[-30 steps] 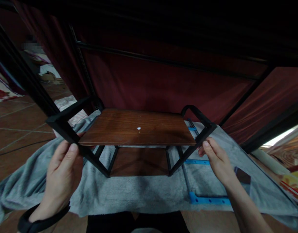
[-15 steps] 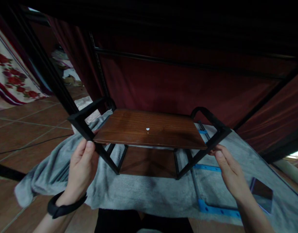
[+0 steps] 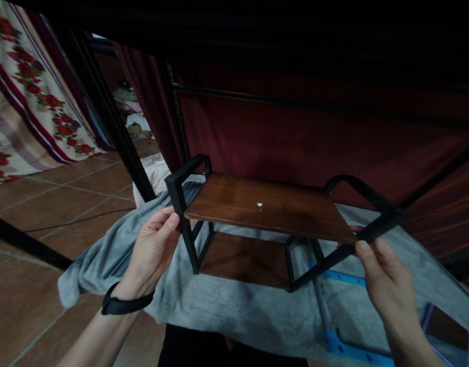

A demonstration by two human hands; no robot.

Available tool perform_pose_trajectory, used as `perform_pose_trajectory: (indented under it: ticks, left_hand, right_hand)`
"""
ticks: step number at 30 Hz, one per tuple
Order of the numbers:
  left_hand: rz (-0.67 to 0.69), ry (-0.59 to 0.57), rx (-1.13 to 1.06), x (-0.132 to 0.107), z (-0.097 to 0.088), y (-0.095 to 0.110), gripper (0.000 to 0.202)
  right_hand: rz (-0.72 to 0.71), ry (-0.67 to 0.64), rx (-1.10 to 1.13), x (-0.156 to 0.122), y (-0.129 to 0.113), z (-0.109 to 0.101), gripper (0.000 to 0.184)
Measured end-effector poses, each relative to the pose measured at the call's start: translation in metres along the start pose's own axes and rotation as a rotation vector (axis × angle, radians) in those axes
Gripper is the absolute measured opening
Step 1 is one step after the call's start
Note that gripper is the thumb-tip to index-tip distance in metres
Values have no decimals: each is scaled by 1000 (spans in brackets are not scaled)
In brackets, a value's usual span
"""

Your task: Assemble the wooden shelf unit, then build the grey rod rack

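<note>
A small two-tier shelf (image 3: 234,204) with brown wood-grain boards and black side frames stands on a grey blanket (image 3: 226,306) in front of me. The left side frame (image 3: 176,199) is nearly upright, while the right side frame (image 3: 375,227) leans outward. My left hand (image 3: 154,250) is closed around the left frame at the front corner of the upper board, thumb in front. At the opposite corner, my right hand (image 3: 389,280) grips the right frame, some fingers hidden behind it. A small white mark (image 3: 259,204) shows on the upper board. The lower board (image 3: 242,260) lies beneath.
Blue-ended rack parts (image 3: 349,346) lie on the blanket at the right, near a dark phone-like slab (image 3: 446,331). A dark red curtain (image 3: 257,132) hangs behind. A black post (image 3: 112,112) rises at the left, and a dark surface hangs low overhead.
My view has turned left, so the shelf and both hands appear farther right. The left side frame stands more upright than before. Both hands keep their hold.
</note>
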State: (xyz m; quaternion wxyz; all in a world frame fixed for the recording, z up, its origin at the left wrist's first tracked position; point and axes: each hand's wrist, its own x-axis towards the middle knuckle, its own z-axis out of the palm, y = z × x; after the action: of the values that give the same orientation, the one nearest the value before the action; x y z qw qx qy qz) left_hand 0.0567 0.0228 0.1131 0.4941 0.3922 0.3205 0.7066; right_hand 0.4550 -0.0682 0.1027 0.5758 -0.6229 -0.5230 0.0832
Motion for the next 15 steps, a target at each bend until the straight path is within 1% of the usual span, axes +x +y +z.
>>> perform_pose_trajectory:
  ticks: [4, 8, 12, 15]
  left_hand:
    - [-29, 20, 12, 7, -6, 8, 33]
    - [-20, 42, 14, 15, -11, 7, 34]
    - [-7, 16, -6, 14, -8, 2, 28]
    - [56, 36, -41, 9, -3, -3, 23]
  right_hand:
    - [-2, 2, 14, 1, -6, 8, 37]
    - [-29, 5, -16, 5, -13, 15, 37]
    - [-50, 50, -77, 4, -12, 15, 38]
    - [-67, 58, -82, 1, -7, 16, 40]
